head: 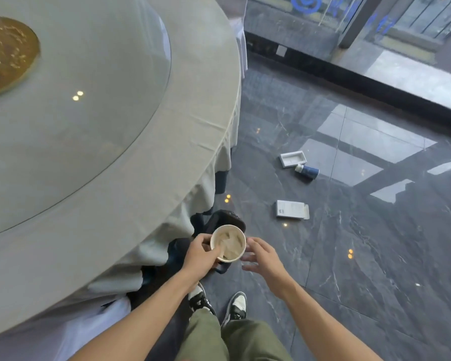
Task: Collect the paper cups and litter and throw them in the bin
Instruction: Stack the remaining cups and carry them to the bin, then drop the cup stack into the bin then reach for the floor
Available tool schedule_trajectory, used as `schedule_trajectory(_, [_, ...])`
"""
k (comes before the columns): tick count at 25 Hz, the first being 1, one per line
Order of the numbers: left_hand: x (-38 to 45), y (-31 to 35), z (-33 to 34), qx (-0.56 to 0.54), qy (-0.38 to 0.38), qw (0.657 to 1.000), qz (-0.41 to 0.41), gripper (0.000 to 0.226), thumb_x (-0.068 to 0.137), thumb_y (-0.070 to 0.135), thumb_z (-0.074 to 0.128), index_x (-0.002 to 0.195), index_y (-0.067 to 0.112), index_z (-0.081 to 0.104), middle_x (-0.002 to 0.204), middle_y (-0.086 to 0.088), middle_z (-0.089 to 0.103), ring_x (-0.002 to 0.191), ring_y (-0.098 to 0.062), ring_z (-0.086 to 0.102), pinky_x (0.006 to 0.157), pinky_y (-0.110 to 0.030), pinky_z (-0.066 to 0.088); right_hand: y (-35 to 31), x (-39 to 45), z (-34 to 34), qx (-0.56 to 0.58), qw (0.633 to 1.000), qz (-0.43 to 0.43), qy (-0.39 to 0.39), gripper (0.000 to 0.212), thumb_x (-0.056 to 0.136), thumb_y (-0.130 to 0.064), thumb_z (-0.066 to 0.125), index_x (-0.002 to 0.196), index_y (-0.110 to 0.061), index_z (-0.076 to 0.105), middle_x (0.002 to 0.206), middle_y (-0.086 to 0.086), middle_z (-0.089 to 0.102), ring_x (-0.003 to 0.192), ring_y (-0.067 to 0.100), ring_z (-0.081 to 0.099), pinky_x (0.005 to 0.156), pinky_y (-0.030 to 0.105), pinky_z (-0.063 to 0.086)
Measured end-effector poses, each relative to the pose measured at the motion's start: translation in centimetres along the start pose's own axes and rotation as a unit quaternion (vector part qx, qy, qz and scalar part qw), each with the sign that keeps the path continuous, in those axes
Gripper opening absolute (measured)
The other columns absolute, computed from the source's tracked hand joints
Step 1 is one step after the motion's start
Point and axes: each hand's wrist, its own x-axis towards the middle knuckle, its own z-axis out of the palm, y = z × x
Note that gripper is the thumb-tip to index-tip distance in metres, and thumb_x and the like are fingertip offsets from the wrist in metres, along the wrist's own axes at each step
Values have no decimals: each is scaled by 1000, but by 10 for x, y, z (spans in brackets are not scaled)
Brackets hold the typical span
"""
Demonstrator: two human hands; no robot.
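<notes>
My left hand grips a white paper cup by its side, held upright above the floor; crumpled pale litter lies inside it. My right hand hovers just right of the cup with its fingers spread, holding nothing. On the dark floor ahead lie a flat white carton, a small white tray-like box and a blue bottle with a white cap on its side. A dark bin or bag sits on the floor right under the cup, mostly hidden by it.
A large round table with a pale cloth and a glass turntable fills the left side; its skirt hangs to the floor. A white chair cover is at lower left. Glass doors with a dark sill run along the far right. My shoes stand on polished marble.
</notes>
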Motion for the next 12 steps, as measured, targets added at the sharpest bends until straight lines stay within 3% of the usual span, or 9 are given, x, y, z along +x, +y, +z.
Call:
schedule_trajectory(4, [50,-29,16,7,20,1000,-9,28,87,21,80,111,23,64,103,-4,72,94,-21,72,80,-42,65,5,40,7,35,998,34,-30,38,98,-51,60,116,-20,73,108,10,75,88,21,71,90,48,60])
schedule_trajectory(9, [109,-81,46,20,45,997,-63,35,87,11,78,115,23,61,109,-1,69,96,-16,67,70,-21,50,40,114,8,-50,998,34,-3,26,101,-34,60,115,-14,71,106,13,75,83,15,72,81,38,63])
schedule_trajectory(12, [152,-126,73,3,74,991,-112,33,89,12,78,117,20,62,111,-1,71,102,-20,69,73,-25,52,84,180,10,-150,988,19,-11,20,101,-35,59,110,-22,71,99,-2,75,91,17,73,85,43,63])
